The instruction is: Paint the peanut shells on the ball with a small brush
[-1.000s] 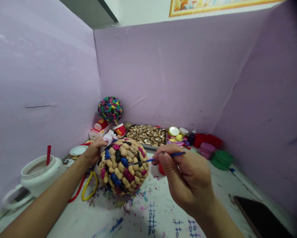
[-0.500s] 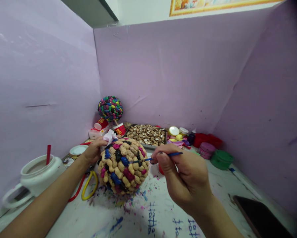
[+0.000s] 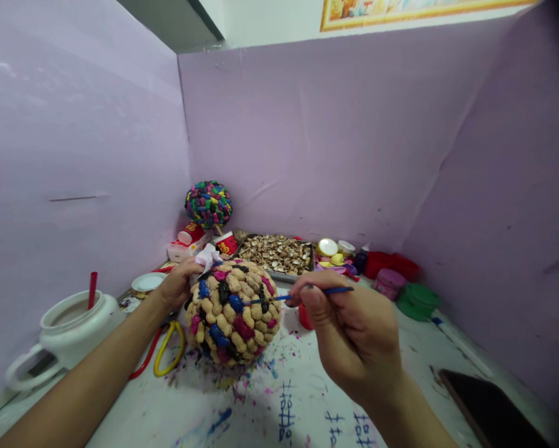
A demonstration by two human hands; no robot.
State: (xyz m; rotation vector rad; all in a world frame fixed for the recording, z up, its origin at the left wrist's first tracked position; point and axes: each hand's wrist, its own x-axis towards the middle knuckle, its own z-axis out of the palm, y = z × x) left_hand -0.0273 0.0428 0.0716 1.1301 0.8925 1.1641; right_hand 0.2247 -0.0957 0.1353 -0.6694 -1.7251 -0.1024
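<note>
A ball covered in peanuts (image 3: 251, 286) is in front of me, some peanuts painted blue, black or magenta, most of them bare. My left hand (image 3: 180, 287) grips it at its upper left side, with crumpled white tissue (image 3: 208, 256) at the fingers. Part of that hand's fingers is hidden behind the ball. Between the thumb and fingers of my right hand (image 3: 354, 330) is a thin blue paintbrush (image 3: 316, 293), pointing left. Its tip is at a blue-painted peanut (image 3: 235, 303) on the near face of the ball.
A white mug (image 3: 76, 323) with a red stick stands at left, beside yellow-handled scissors (image 3: 170, 351). Behind are a tray of shells (image 3: 279, 252) and a finished-looking multicoloured ball (image 3: 208, 204). Paint pots, including a green one (image 3: 418, 301), stand right; a dark phone (image 3: 489, 407) lies near right.
My right hand has shifted slightly to the right with the paintbrush, whose tip stays by the blue peanut. My left hand and the ball look nearly unmoved.
</note>
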